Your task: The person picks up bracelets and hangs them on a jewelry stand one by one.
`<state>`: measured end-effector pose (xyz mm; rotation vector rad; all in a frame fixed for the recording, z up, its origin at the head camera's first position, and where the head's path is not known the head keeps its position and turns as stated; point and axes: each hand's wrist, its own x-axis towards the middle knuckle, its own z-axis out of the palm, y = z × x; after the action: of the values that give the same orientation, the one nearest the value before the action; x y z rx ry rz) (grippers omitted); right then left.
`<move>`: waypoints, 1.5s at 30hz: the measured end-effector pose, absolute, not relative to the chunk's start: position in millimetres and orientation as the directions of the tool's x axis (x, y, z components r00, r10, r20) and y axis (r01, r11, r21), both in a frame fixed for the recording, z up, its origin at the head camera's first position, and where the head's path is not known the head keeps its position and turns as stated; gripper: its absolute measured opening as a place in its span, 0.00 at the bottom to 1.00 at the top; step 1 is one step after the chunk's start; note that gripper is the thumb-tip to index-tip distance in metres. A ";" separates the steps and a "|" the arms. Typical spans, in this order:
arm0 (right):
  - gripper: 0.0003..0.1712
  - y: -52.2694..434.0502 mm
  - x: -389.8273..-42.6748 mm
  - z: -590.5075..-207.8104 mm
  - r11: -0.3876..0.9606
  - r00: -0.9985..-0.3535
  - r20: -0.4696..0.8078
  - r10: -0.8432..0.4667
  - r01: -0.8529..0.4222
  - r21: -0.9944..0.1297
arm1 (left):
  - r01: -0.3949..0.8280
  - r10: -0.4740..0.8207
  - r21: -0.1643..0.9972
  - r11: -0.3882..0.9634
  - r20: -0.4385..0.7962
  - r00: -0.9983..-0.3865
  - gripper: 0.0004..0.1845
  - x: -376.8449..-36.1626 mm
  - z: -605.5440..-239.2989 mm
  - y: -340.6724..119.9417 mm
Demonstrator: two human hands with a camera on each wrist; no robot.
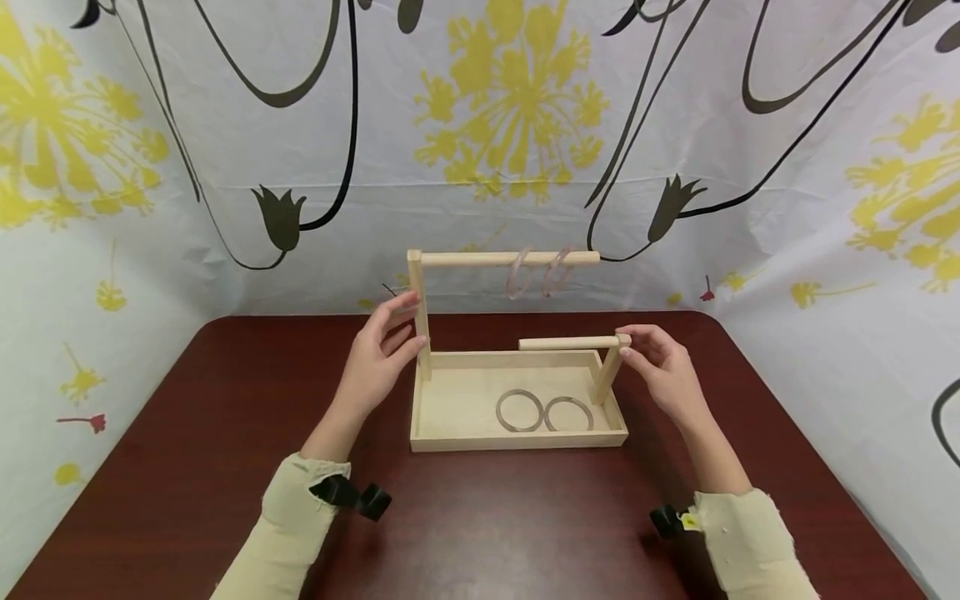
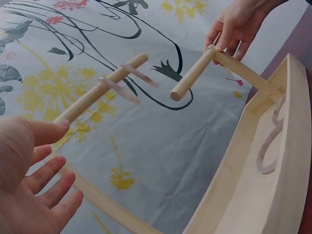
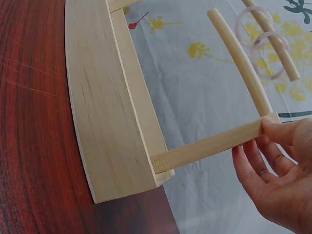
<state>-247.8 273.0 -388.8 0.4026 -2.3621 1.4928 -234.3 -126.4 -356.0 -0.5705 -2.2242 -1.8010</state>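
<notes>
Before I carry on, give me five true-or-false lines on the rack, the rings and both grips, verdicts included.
1. Two rings hang from the upper bar. True.
2. Three more rings lie below. False: only two loose rings lie there, inside the tray.
3. The right grip pinches the shorter post near its top. True.
4. Both grips are at the shorter post. False: the left grip is at the taller post.
5. The lower bar carries no ring. True.
</notes>
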 end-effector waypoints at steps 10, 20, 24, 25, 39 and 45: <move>0.16 272.1 -250.3 -388.6 0.413 -0.906 0.417 -0.072 -0.408 -0.814 | 0.395 0.217 0.902 0.173 0.356 -0.909 0.31 -238.3 -373.7 -116.4; 0.17 269.6 -249.9 -387.4 0.370 -0.914 0.398 -0.075 -0.397 -0.840 | 0.330 0.259 0.927 0.178 0.279 -0.925 0.35 -241.4 -391.8 -100.4; 0.16 267.9 -249.4 -386.5 0.374 -0.909 0.410 -0.075 -0.407 -0.833 | 0.307 0.288 0.933 0.187 0.247 -0.925 0.37 -241.5 -397.7 -93.3; 0.16 267.8 -249.2 -386.4 0.376 -0.908 0.412 -0.075 -0.409 -0.832 | 0.304 0.296 0.934 0.189 0.241 -0.924 0.37 -241.6 -399.1 -91.5; 0.17 269.4 -248.0 -388.9 0.368 -0.919 0.388 -0.071 -0.386 -0.846 | 0.291 0.386 0.941 0.172 0.207 -0.899 0.39 -244.4 -417.4 -69.2; 0.17 270.0 -247.0 -389.3 0.375 -0.917 0.393 -0.066 -0.388 -0.842 | 0.283 0.411 0.932 0.225 0.173 -0.895 0.39 -245.0 -423.5 -62.3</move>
<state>-247.0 270.0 -389.3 0.3995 -2.3454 1.5561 -245.0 -62.3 -423.5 -0.7237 -2.5424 -1.8933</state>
